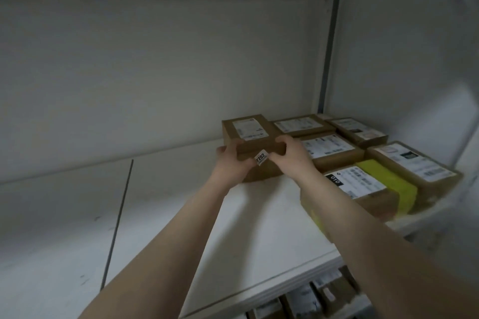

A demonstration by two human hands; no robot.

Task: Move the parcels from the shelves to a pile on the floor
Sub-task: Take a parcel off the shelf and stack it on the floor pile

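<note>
Well, the white shelf [181, 215] takes most of the view, with a pale back wall [155, 72] behind it and a thin dark line running across its left part. Below its front edge, at the bottom right, a lower shelf [324, 292] shows with more packages, but they are too blurred to describe. On the right part of the shelf lies a group of brown parcels [331, 149], close together, each with a white label on top. The nearest one, the taped parcel [375, 189], has a yellow band around it and lies partly under the right forearm. At the left end of the group stands the box [248, 134], touching the neighbours on its right side; it is the tallest of the group, and a seam runs across its front face, so I cannot tell if it is one box or two stacked. Both arms reach forward to it. The left hand [233, 160] grips its front left corner, with the fingers curled around the left side. The right hand [290, 155] grips the front right part, with the fingers curled over the top edge. Between the two thumbs, on the front face, sits a small sticker [260, 157] with the number 7202.
</note>
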